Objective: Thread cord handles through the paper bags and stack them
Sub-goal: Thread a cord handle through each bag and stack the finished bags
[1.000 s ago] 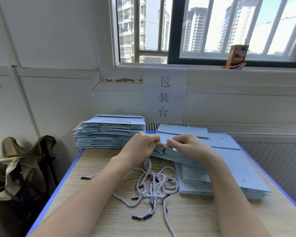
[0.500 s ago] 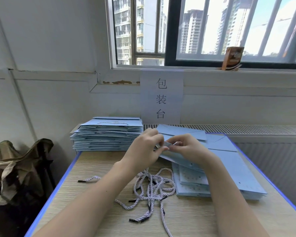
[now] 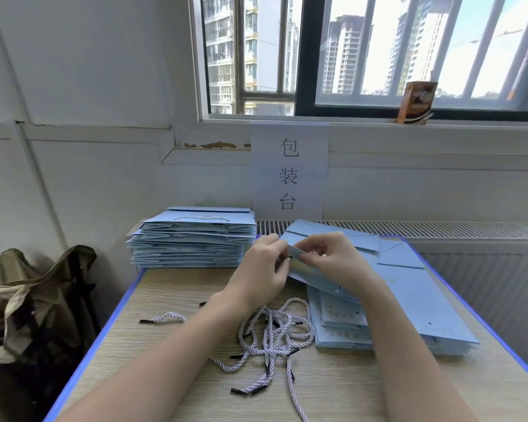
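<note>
We see pale blue paper bags: a finished stack at the back left, a flat pile on the right with small dark punched holes, and one bag held up, its inner face yellowish. The loose cords are twisted white and lavender-grey with black tips, lying on a light wood-grain table edged in bright blue. Behind, we note a white sign with grey characters, an orange-brown carton, and an olive camouflage cloth.

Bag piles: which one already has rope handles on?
The far-left pile of bags, beside the wall. A twisted cord handle lies on its top bag; the right-hand pile shows only flat bags with bare holes.
</note>
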`<state>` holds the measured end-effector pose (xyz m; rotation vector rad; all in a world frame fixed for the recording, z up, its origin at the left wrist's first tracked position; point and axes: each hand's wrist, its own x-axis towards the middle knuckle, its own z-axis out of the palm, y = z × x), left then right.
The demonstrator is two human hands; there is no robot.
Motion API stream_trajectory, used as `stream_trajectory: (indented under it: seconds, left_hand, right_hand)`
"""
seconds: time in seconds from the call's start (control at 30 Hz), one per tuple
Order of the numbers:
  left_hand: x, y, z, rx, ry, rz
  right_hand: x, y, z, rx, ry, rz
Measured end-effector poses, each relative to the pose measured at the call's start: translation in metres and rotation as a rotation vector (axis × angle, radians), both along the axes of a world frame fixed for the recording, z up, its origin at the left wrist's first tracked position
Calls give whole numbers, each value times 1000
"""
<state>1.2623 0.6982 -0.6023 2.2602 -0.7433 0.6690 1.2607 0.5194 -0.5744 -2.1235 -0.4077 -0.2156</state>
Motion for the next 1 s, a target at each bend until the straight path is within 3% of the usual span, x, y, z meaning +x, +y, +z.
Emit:
stream_trajectory:
  seconds: [0.27, 0.33, 0.47, 0.57, 0.7, 0.87, 1.0]
  left_hand:
    - [-7, 15, 21, 145, 262, -296]
    - [-9, 19, 28, 89, 328, -308]
    - [-3, 25, 34, -54, 210, -132]
    - [0, 26, 32, -54, 114, 25]
    - [3, 25, 24, 85, 252, 108]
    - [1, 25, 27, 87, 308, 147]
    - [-1, 24, 22, 290, 393, 174]
  right_hand:
    - [1, 0, -5, -66, 7, -1]
    - [2, 1, -5, -110, 4, -3]
    - [-1, 2, -3, -148, -5, 10]
    - [-5, 0, 2, -128, 18, 7]
    - [-8, -7, 6, -113, 62, 4]
    - [-9, -10, 6, -132, 66, 34]
    - [-10, -11, 6, -97, 59, 110]
